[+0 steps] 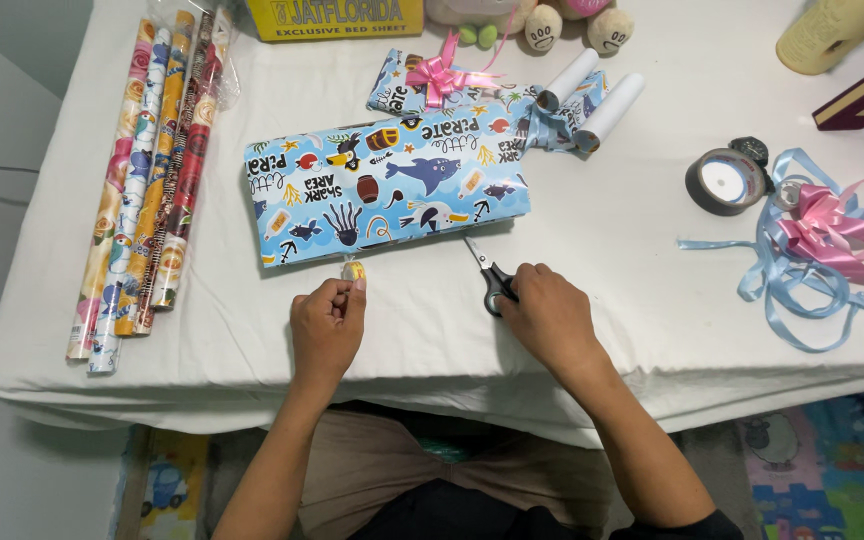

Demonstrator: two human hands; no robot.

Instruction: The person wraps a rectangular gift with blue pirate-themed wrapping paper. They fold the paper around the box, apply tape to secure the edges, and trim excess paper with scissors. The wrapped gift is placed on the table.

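**Two hands at the near edge of a wrapped box**

A box wrapped in blue sea-creature paper (pixel 387 192) lies on the white tabletop (pixel 612 250), its long axis running left to right with a slight tilt, the right end a little farther from the person. It sits just beyond both hands, so each would reach it by moving straight forward.

The left hand (pixel 327 325) is closed in a pinch, thumb and fingers clamped on a small shiny piece (pixel 353 270) that looks like a strip of clear tape, held right at the near edge of the box, left of its middle. This hand is the nearer of the two to the paper; whether the strip already touches it cannot be told.

The right hand (pixel 550 318) is closed around the dark handles of a pair of scissors (pixel 485 268). The blades point up and left toward the box's near edge, their tip just short of it or touching it. The handles are mostly hidden under the fingers, and it is hard to say if the blades are parted.

Well apart to the left lie rolls of gift wrap (pixel 147 180); to the right, a tape roll (pixel 724 181) and loose pink and blue ribbons (pixel 820 240). A smaller wrapped parcel with a pink bow (pixel 432 80) sits behind the box.
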